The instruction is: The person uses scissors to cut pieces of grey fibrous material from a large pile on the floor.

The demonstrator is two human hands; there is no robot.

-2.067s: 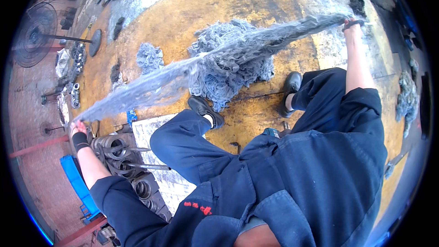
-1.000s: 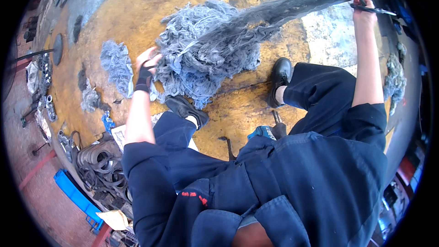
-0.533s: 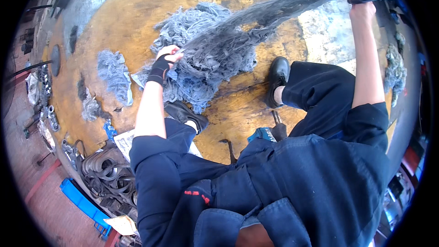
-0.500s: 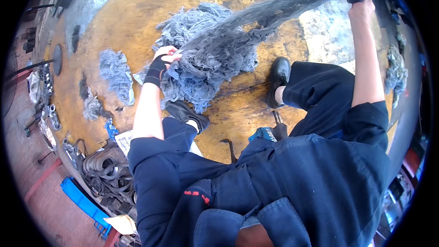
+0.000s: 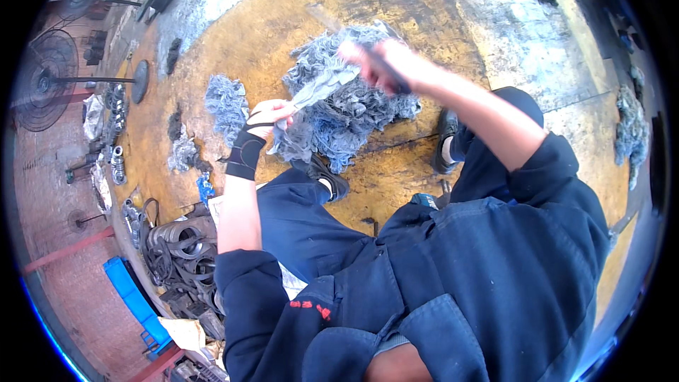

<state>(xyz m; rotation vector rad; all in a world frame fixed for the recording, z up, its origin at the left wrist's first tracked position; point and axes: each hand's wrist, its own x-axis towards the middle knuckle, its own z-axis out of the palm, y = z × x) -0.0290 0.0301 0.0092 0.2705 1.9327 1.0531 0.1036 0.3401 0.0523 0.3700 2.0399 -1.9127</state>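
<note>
Stained yellow flr (image 5: 247, 39), L hand (image 5: 269, 114) clamped on grey fibre strip (image 5: 324, 89), R hand (image 5: 393, 58) blurred, grip unclear

You're in workshop, by look of it: worn, stained yellow-brown floor (image 5: 244, 32) around you; heap of ring-shaped metal parts (image 5: 185, 242) to your left; metal coil (image 5: 118, 164) near floor's edge; caged pedestal fan (image 5: 45, 80); brick-patterned paving (image 5: 60, 177) beyond. You wear dark-blue work jacket (image 5: 513, 262).
</note>
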